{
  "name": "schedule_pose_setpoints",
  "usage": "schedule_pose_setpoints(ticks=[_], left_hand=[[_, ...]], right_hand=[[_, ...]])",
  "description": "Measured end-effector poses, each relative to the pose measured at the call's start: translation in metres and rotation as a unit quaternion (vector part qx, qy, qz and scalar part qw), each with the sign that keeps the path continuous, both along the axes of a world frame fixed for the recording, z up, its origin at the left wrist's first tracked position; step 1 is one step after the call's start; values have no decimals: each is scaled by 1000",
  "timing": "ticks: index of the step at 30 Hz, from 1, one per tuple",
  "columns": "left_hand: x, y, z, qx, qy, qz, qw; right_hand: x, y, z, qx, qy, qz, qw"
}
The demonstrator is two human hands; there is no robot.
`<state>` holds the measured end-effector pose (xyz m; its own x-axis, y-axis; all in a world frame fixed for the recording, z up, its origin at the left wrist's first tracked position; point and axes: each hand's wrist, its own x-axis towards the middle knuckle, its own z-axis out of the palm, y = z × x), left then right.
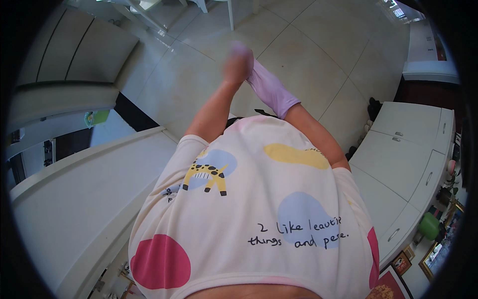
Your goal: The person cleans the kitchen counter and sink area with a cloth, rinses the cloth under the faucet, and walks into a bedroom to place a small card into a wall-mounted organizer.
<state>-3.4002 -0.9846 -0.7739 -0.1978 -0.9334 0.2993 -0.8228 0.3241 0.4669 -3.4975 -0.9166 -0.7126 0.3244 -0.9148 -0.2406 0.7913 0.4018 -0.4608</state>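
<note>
My left hand is bare and blurred, held out in front of my waist over the tiled floor. Its fingers are closed around the far end of a lilac glove, and a patch of lilac shows past the knuckles. That glove covers my right hand up to the wrist, where its cuff is loose. The fingers of my right hand are hidden by the left hand and the fabric, so their pose is unclear. Below both hands hangs my white printed shirt. A dark strap end sticks out near its hem.
White cabinets line the right side, with framed pictures and a green object on top. Dark shoes lie beside them. A white partition runs along the left. White chair legs stand ahead on the tiles.
</note>
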Motion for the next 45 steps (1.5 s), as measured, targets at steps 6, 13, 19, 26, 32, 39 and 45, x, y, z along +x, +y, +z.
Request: schedule_pose_setpoints(ticks=[6,13,19,26,32,39,45], left_hand=[[5,-15,8,15,-52,1,999],[22,-35,-16,-39,-37,26,998],[30,-33,2,101,-90,43,990],[45,-41,-14,31,-75,55,995],[52,-42,-4,106,-89,72,988],[119,-77,-31,243,-60,229,941],[138,-99,-28,181,-10,172,968]], right_hand=[[-7,-5,-32,-242,142,44,959],[-2,-1,10,-192,57,56,978],[-3,7,11,-182,94,83,975],[-2,1,12,-262,140,125,947],[-2,7,29,-274,133,141,942],[-43,38,31,14,126,76,989],[-65,33,11,65,112,-4,992]])
